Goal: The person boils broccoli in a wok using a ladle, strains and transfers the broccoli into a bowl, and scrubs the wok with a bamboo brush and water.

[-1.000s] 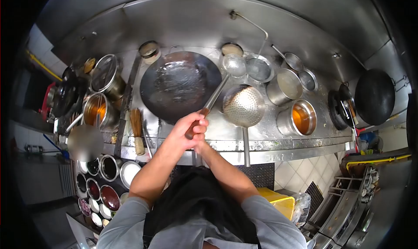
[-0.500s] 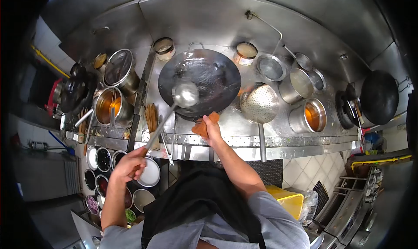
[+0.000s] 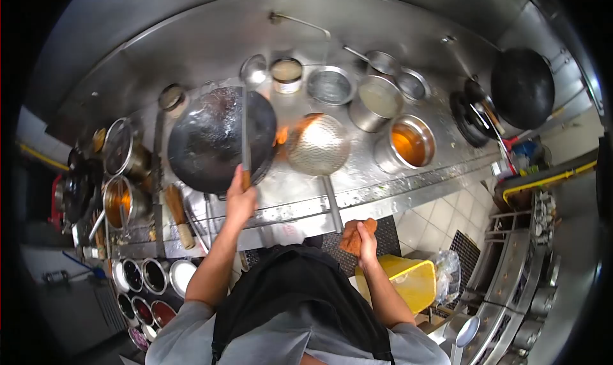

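My left hand (image 3: 241,202) is wrapped round the wooden end of the ladle (image 3: 246,125). The ladle's shaft crosses the right part of the dark wok (image 3: 204,138), and its bowl hangs beyond the wok's far rim, beside a tub (image 3: 287,75). My right hand (image 3: 366,242) is closed on a brown cloth (image 3: 351,237), in front of the stove edge. Between the two hands lies a perforated strainer (image 3: 318,144) on the stove, its handle towards me. Orange flame (image 3: 281,135) shows between wok and strainer.
Right of the strainer are a pot of orange liquid (image 3: 405,144), a taller pot (image 3: 377,103) and a bowl (image 3: 331,86). A bamboo brush (image 3: 179,215) and more pots stand left. Ingredient containers (image 3: 154,275) are at lower left, a yellow bin (image 3: 408,282) at lower right.
The view has shifted right. The ladle's bowl has gone from over the wok to beyond its far rim. My right hand has left the wok's near edge with the cloth and moved right.
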`<state>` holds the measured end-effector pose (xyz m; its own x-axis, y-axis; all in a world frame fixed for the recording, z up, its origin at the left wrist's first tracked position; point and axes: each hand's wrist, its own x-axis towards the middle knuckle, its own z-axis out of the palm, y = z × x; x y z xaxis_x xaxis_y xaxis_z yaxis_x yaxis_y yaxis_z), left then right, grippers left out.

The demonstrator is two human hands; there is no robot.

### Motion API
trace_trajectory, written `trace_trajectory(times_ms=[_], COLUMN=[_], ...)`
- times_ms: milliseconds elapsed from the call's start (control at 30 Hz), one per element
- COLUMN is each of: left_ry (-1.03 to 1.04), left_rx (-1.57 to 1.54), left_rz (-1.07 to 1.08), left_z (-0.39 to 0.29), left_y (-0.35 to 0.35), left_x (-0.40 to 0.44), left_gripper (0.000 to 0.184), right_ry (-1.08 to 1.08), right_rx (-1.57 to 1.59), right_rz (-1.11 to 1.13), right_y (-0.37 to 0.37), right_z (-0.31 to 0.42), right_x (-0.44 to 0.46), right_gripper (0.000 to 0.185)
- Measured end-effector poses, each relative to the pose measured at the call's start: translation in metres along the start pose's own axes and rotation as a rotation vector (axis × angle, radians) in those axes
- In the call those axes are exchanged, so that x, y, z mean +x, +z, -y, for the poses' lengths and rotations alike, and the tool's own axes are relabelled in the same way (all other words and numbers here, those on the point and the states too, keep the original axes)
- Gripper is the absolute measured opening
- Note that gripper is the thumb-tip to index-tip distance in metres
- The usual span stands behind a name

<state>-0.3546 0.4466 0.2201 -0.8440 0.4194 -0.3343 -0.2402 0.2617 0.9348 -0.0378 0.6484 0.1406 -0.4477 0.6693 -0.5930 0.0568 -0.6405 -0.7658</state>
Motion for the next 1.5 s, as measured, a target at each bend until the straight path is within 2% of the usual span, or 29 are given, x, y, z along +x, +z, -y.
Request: trace_trajectory(times_ms=[33,133,200,233,267,300,367,467,500,533,567,667,767,900,933,1033,1067,1167,1200,1233,1267,1300,1333,1367,1433,1500], left_ry=[-0.052,-0.063,-0.062,-0.014,0.127,-0.008,-0.234,-0.573,-0.576,-0.575,-0.569,-0.541,-0.562,-0.53,-0.517,-0.512,-0.485,-0.478,-0.451,-0.435,-0.437,-0.447,-0.451,-0.453,-0.415,-0.357], left_rx=[-0.19,-0.246,-0.122,-0.074,0.094,0.113,-0.073,-0.89,-1.032,-1.173,-1.313,-1.469,-1.601,-1.597,-1.565,-1.423,-1.374,-1.257,-1.21,-1.171,-1.107,-1.046,-0.999,-0.92,-0.749,-0.601], left_rz=[0.07,0.156,0.13,0.116,0.018,0.046,0.107,0.291,0.325,0.357,0.388,0.498,0.59,0.708,0.678,0.557,0.542,0.54,0.526,0.525,0.482,0.436,0.383,0.299,0.239,0.209], left_z=[-0.003,-0.006,0.006,0.022,0.06,0.028,-0.004,0.004,-0.001,-0.006,-0.011,-0.014,-0.017,-0.024,-0.031,-0.053,-0.056,-0.056,-0.054,-0.049,-0.046,-0.042,-0.035,-0.032,-0.018,-0.005], left_y=[0.041,0.154,0.221,0.252,0.287,0.302,0.327,0.347,0.345,0.339,0.332,0.299,0.246,0.153,0.127,0.044,0.017,-0.065,-0.091,-0.117,-0.142,-0.168,-0.192,-0.213,-0.25,-0.276], left_x=[0.013,0.063,0.108,0.137,0.183,0.178,0.187,0.246,0.243,0.234,0.224,0.185,0.147,0.091,0.073,0.025,0.011,-0.028,-0.039,-0.048,-0.057,-0.067,-0.075,-0.085,-0.096,-0.103], left_gripper=[0.082,0.082,0.081,0.078,0.076,0.064,0.035,0.004,0.003,0.006,0.01,0.009,0.007,0.006,0.002,0.008,0.009,0.009,0.012,0.016,0.021,0.025,0.04,0.065,0.081,0.087], right_ry=[-0.013,-0.108,-0.202,-0.249,-0.366,-0.274,-0.324,-0.357,-0.401,-0.357,-0.351,-0.326,-0.365,-0.297,-0.398,-0.244,-0.276,-0.232,-0.318,-0.221,-0.387,-0.638,-0.844,-1.202,-0.944,-0.336], right_rx=[-0.008,0.018,-0.04,-0.073,-0.134,-0.184,-0.462,-0.44,-0.427,-0.501,-0.505,-0.525,-0.721,-0.955,-0.93,-0.82,-0.717,-0.938,-0.907,-0.937,-0.984,-1.148,-1.305,-1.338,-1.205,-1.085], right_rz=[-0.04,-0.163,-0.194,-0.21,-0.282,-0.29,-0.415,-0.388,-0.36,-0.298,-0.253,-0.109,0.041,0.253,0.301,0.459,0.51,0.543,0.48,0.429,0.4,0.19,-0.09,-0.18,0.248,0.6], right_y=[-0.023,-0.071,-0.099,-0.108,-0.102,-0.115,-0.124,-0.124,-0.129,-0.123,-0.118,-0.087,-0.038,0.045,0.064,0.111,0.12,0.14,0.131,0.133,0.129,0.14,0.157,0.177,0.225,0.33], right_z=[0.001,0.01,0.009,0.013,0.024,0.022,0.021,0.014,0.004,0.011,0.011,0.014,0.015,-0.012,-0.031,-0.101,-0.132,-0.169,-0.189,-0.185,-0.197,-0.183,-0.162,-0.15,-0.176,-0.178], right_x=[-0.001,-0.021,-0.037,-0.044,-0.057,-0.064,-0.076,-0.075,-0.067,-0.065,-0.057,-0.034,-0.012,0.017,0.023,0.051,0.061,0.049,0.057,0.052,0.059,0.04,0.014,0.004,0.007,-0.053], right_gripper=[0.039,0.035,0.033,0.032,0.03,0.033,0.044,0.049,0.05,0.068,0.069,0.072,0.074,0.076,0.076,0.075,0.076,0.076,0.079,0.079,0.08,0.08,0.079,0.074,0.067,0.064])
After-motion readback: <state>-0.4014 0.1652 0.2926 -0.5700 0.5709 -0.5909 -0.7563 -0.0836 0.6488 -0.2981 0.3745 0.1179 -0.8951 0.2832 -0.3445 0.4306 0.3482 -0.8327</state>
